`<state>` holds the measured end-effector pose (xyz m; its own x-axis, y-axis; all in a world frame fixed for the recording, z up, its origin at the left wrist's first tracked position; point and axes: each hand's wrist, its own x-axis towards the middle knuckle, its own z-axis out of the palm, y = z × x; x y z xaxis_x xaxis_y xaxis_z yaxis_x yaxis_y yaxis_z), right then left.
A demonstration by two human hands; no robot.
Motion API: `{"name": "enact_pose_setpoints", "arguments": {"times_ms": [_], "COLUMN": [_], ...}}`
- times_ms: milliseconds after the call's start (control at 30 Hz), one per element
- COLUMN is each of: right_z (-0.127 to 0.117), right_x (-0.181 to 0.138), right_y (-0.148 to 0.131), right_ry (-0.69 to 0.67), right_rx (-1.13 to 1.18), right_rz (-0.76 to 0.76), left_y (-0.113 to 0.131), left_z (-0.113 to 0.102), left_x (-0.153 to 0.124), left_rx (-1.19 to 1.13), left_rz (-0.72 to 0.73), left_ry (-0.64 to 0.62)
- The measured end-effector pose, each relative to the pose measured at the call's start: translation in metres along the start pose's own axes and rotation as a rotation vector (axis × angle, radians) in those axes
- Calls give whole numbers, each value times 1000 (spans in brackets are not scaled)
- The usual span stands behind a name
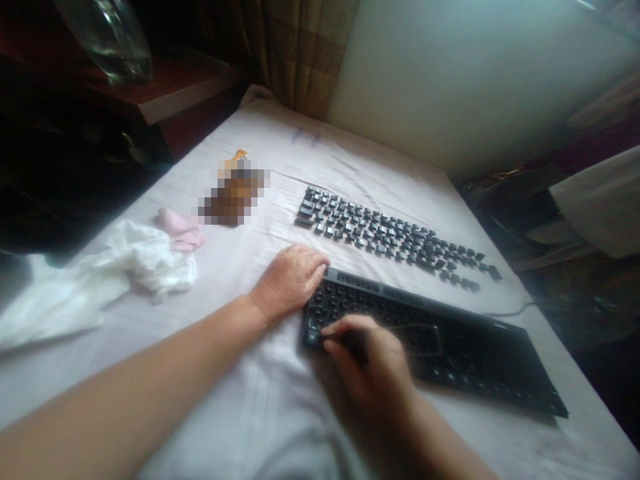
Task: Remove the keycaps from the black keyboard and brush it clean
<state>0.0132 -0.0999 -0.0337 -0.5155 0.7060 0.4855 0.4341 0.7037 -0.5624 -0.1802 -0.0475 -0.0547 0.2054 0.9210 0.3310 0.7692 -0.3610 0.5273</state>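
A black keyboard (480, 347), with most of its keycaps off, lies at an angle on the pale sheet. My left hand (295, 277) is closed round its upper left corner, thumb along the edge. Over the lower left keys, my right hand (370, 353) pinches a slim dark tool with a thin wire-like loop (439, 341) sticking out to the right. Its fingertips are at a keycap (313, 335) in the bottom left corner; the tool's front end is hidden by the fingers. Beyond the keyboard, loose black keycaps (385, 230) lie in rows.
A white cloth (135, 257) and a pink cloth (180, 230) lie left of my left hand. Behind them is a blurred-out brown item (233, 200). A glass vessel (117, 50) stands on a wooden table (190, 90). A cable (515, 311) trails from the keyboard's far side.
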Motion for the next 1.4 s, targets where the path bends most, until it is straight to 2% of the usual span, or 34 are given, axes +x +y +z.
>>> {"name": "enact_pose_setpoints", "arguments": {"times_ms": [633,700,867,1067,1233,1300,1400], "right_z": [1,2,2,-1,-5,-7,-11], "right_x": [0,-2,-5,-2,-1,-1,0], "right_y": [-1,0,4,6,7,8,9], "right_ry": [23,41,149,162,225,265,307], "right_rx": [67,107,321,325,227,181,99], "right_rz": [77,122,345,327,256,186,101], "left_y": [4,4,4,1,2,6,13], "left_z": [-1,-1,0,1,-19,-30,-41], "left_x": [-1,-1,-2,-2,-2,-3,-4], "left_rx": [31,33,32,8,-75,-185,-346], "left_rz": [-2,-1,8,43,102,150,255], "left_ry": [-41,-42,-29,35,110,94,-26]}}
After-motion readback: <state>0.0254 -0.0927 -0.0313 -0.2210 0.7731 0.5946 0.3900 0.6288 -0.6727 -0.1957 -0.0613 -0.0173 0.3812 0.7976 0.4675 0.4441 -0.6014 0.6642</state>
